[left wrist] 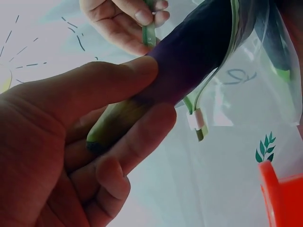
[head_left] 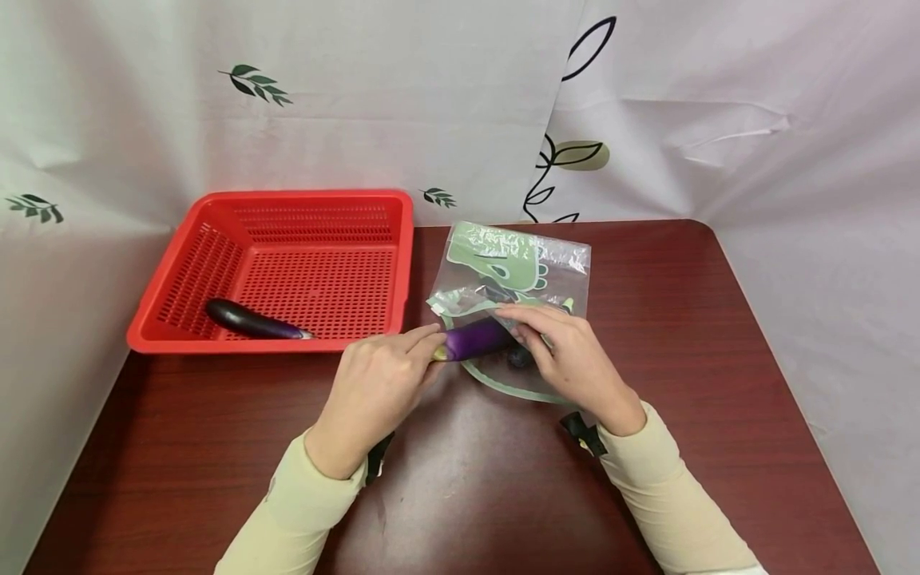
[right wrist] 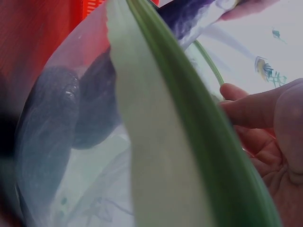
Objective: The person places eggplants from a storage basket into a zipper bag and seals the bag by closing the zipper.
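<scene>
My left hand (head_left: 381,387) grips a purple eggplant (head_left: 474,339) by its yellow-green stem end, thumb on one side and fingers on the other. The eggplant's far end is inside the mouth of a clear zip bag (head_left: 564,279) with a green cartoon print. My right hand (head_left: 571,359) pinches the bag's green-edged opening. Through the plastic in the right wrist view show dark eggplants (right wrist: 47,127) lying side by side. A white zip slider (left wrist: 195,120) hangs at the bag's corner in the left wrist view.
To the left stands a red plastic basket (head_left: 406,263), with another eggplant (head_left: 251,319) lying at its near side. The dark red wooden table (head_left: 460,495) extends around both. White cloth (head_left: 323,144) with leaf prints hangs behind and at the sides.
</scene>
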{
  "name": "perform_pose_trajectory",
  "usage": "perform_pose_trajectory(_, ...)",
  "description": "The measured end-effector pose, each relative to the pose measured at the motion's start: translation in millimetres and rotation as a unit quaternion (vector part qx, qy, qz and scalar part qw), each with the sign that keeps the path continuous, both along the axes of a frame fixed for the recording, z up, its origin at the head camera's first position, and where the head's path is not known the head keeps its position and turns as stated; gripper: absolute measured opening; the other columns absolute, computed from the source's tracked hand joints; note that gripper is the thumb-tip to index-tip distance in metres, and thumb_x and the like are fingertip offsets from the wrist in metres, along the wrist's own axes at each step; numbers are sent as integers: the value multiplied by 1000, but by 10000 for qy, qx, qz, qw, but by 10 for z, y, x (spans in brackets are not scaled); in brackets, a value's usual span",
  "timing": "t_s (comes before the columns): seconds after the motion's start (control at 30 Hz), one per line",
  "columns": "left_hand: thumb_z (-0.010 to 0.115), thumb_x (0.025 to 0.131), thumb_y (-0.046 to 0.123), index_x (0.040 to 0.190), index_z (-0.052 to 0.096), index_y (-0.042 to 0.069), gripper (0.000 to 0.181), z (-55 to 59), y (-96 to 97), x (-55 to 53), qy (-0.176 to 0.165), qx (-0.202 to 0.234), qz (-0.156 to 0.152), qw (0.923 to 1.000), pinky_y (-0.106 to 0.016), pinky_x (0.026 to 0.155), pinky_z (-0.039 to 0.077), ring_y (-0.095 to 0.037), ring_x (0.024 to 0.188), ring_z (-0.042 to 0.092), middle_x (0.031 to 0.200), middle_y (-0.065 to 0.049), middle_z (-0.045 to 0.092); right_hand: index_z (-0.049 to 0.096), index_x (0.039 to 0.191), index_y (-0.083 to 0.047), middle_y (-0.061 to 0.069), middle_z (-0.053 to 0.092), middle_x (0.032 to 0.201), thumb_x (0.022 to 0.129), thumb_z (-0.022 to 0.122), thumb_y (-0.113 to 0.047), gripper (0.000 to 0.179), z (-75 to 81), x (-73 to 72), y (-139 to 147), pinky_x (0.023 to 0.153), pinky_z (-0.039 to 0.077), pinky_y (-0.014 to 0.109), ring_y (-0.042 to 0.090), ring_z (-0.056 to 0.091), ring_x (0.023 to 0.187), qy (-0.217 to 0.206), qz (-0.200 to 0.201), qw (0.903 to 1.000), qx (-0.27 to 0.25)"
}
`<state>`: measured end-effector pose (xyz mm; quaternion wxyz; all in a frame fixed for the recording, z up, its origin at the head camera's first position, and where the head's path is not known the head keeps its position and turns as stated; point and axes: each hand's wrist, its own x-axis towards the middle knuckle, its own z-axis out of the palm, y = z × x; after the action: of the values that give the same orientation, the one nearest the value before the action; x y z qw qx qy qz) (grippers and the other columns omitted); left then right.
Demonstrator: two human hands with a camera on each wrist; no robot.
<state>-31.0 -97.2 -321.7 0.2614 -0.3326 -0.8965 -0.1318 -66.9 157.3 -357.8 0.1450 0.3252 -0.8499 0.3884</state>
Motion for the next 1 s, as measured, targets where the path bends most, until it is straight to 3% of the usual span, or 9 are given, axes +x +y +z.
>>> perform_pose_trajectory(0.4,85,79,11,99,74,2,25,-49,40,-12,-194,236,-93,9995,-41,74,58,-25,89,73,105,-11,75,71,124,-10,3,70,123,92,69,2,34,-10,-4,-5,99,49,36,18,65,116,53,24,10000,-21)
perform_pose_trajectory(0.7,85,78,11,98,75,3,24,-74,89,-31,-255,273,-26,9993,-39,69,56,-23,88,73,103,-9,75,71,124,-10,3,70,123,92,69,2,34,-3,-1,1,98,50,37,18,65,116,85,-2,10000,-4)
perform_pose_trajectory(1.0,83,78,8,97,74,2,22,-50,76,4,-329,229,-8,9992,-40,72,57,-24,87,72,102,-9,75,71,124,-11,1,70,124,92,69,1,34,-1,-4,3,98,50,37,17,65,116,38,-2,10000,-6)
